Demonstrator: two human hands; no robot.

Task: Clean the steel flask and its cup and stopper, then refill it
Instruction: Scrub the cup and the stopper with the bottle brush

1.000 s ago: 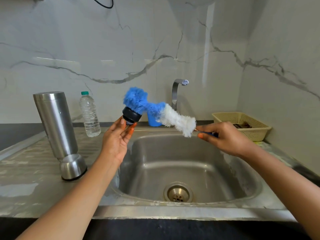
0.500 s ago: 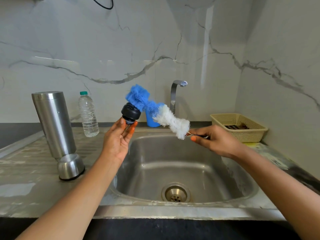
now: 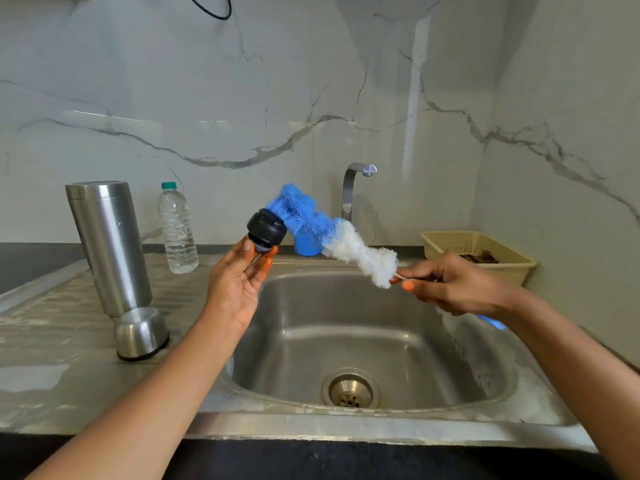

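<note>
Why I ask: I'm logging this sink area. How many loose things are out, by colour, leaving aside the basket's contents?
Steel: 2, flask and cup
Black: 1, stopper
Blue: 1, tub
Blue and white: 1, brush
Clear: 1, bottle
Beige: 1, basket
Total: 7

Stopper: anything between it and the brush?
Nothing visible. The blue end of the brush touches the stopper, which the left hand pinches at its fingertips above the sink. The right hand grips the brush handle.
</note>
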